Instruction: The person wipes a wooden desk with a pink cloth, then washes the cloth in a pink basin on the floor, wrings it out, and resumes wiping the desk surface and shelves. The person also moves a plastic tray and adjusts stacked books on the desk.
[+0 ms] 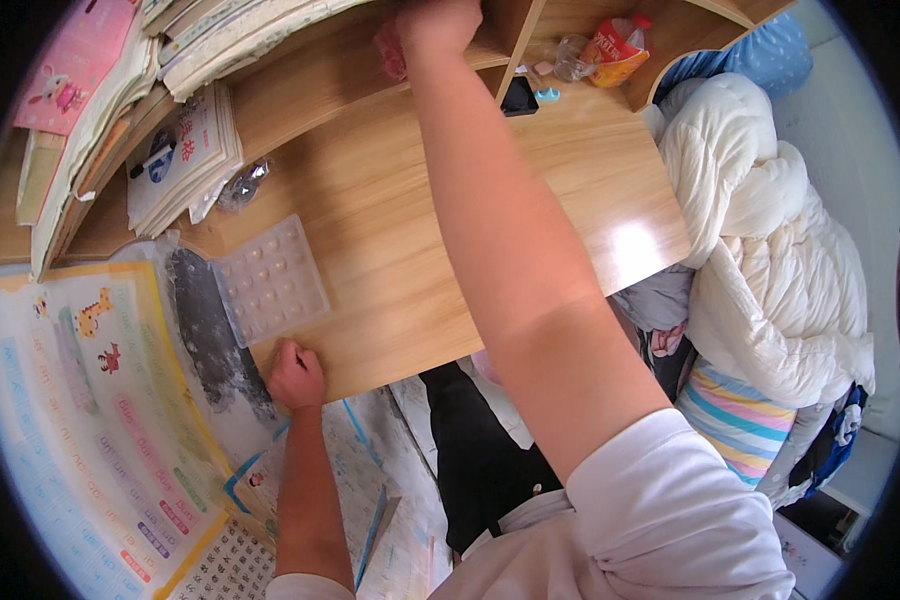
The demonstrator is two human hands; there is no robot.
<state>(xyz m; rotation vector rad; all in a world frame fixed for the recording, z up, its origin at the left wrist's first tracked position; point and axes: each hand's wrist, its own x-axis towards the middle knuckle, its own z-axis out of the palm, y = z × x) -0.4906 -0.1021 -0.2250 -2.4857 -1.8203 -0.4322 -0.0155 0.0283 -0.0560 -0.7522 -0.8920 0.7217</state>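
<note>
At the top of the view, my right hand (pixel 442 28) reaches into the desk's upper shelf. A crumpled pink cloth (pixel 391 49) sticks out from under it, gripped by the hand; the fingertips are hidden. My left hand (pixel 298 375) is curled into a fist at the near left corner of the wooden desk (pixel 375 247), with no object visible in it. Just beyond that fist, a clear plastic tray with several round bumps (pixel 274 281) lies at the desk's left edge.
Books (pixel 247 37) fill the shelf at upper left, above a stack of booklets (pixel 187 157). A plastic bottle with a red-orange label (pixel 619 52), a clear cup (pixel 572 58) and a black box (pixel 519 96) stand at right. A white quilt (pixel 772 225) is piled beyond the desk.
</note>
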